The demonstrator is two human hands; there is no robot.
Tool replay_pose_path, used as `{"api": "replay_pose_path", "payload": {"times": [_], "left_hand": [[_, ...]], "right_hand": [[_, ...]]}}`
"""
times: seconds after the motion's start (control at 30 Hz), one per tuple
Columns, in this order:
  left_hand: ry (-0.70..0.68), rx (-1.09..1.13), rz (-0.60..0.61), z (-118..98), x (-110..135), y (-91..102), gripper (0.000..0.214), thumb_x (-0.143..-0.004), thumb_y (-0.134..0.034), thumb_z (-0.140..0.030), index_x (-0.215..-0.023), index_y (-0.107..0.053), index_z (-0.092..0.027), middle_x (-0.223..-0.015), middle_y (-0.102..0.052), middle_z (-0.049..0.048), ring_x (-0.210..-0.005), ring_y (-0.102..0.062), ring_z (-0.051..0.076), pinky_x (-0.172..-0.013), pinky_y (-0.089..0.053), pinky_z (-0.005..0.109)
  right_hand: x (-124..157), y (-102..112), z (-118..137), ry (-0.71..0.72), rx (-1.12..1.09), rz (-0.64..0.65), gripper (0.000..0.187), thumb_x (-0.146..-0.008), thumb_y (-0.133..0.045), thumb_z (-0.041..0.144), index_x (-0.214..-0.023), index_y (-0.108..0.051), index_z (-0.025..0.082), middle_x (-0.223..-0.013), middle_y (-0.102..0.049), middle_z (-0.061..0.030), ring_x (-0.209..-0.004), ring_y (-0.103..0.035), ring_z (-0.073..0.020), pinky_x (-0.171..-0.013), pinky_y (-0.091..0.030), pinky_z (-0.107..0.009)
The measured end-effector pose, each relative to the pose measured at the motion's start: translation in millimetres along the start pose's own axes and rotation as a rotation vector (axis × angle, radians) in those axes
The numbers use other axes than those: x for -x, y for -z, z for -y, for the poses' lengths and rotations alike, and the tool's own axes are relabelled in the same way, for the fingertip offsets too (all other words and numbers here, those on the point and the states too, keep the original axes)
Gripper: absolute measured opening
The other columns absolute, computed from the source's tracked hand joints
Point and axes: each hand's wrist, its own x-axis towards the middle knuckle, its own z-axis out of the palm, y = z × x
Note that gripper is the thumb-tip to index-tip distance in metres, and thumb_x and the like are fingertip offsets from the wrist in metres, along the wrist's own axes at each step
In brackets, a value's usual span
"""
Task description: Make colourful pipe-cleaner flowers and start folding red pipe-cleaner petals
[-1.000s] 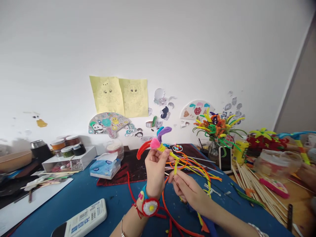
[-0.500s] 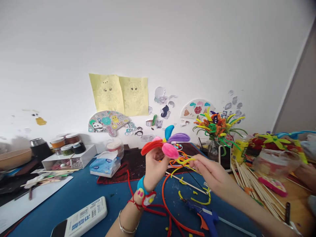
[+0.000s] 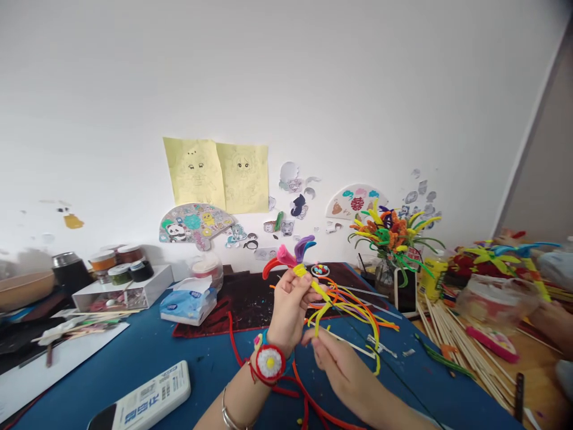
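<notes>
A pipe cleaner flower with red, pink, blue and purple petals [image 3: 286, 255] is up in front of me. My left hand [image 3: 286, 310] is closed around its yellow-wrapped base, thumb and fingers pinching just below the petals. From there the yellow wrapping [image 3: 321, 291] slants down to the right along a thin dark stem [image 3: 398, 375]. Below it, my right hand [image 3: 338, 364] pinches the hanging end of a yellow pipe cleaner [image 3: 317, 324]. My right forearm covers part of the table.
Orange, purple and yellow pipe cleaners [image 3: 358, 307] lie behind my hands on a dark mat [image 3: 255, 298]. At left are a tissue pack [image 3: 188, 303] and a white boxy device [image 3: 150, 397]. A vase of pipe cleaner flowers [image 3: 389, 239], wooden sticks [image 3: 461, 340] and another person's hand [image 3: 548, 322] are at right.
The flower has tilted, its petals now pointing up and away and its stem showing. My right hand has moved down and left with the yellow pipe cleaner, and the blue glue gun has gone from view.
</notes>
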Motion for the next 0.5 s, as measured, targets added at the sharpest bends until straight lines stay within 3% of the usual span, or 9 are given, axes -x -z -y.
{"api": "replay_pose_path", "payload": {"times": [0.13,0.3,0.5], "left_hand": [[-0.165,-0.171,0.003,11.4,-4.9,8.1,0.024,-0.069,-0.073,-0.028,-0.077,-0.057,-0.014,-0.066,-0.063,0.0002,-0.055,-0.063,0.013,-0.051,-0.051,0.022],[-0.373,-0.480,0.052,14.1,-3.9,16.9,0.019,-0.063,-0.076,-0.022,-0.078,-0.065,-0.016,-0.068,-0.066,0.0023,-0.063,-0.062,0.015,-0.063,-0.052,0.027],[-0.274,-0.351,0.123,-1.5,-7.5,18.0,0.021,-0.068,-0.073,-0.028,-0.077,-0.059,-0.015,-0.062,-0.064,0.0008,-0.052,-0.063,0.015,-0.053,-0.053,0.027]], "right_hand": [[7.5,-6.5,20.1,0.004,0.017,0.010,0.029,-0.097,-0.022,0.032,-0.092,-0.048,0.022,-0.066,-0.051,0.0014,-0.060,-0.050,-0.0141,-0.059,-0.037,-0.025],[12.2,21.5,28.6,-0.009,0.128,0.005,0.027,-0.097,-0.022,0.033,-0.085,-0.044,0.022,-0.072,-0.056,-0.0013,-0.064,-0.053,-0.0163,-0.060,-0.037,-0.027],[21.8,72.4,12.4,-0.096,0.171,-0.185,0.030,-0.096,-0.025,0.039,-0.087,-0.048,0.023,-0.078,-0.058,-0.0024,-0.070,-0.054,-0.0166,-0.063,-0.039,-0.026]]}}
